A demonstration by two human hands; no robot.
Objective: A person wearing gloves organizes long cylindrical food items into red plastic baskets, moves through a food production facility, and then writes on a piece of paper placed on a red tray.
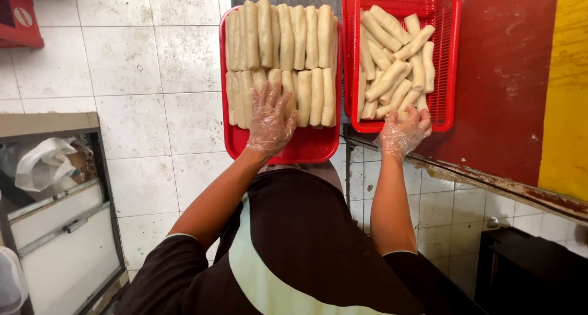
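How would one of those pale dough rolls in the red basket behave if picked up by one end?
Probably soft: the rolls in the red basket look matte and doughy, some slightly bent, so one might sag. Being cylinders, they could roll if pushed sideways, though those on the red tray are packed side by side. The right hand wears a thin plastic glove, so grip may be slick.

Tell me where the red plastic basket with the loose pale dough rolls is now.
In the head view, the red plastic basket sits upper right on the dark red counter, beside the red tray of neatly rowed dough rolls, with the gloved right hand at its near edge.
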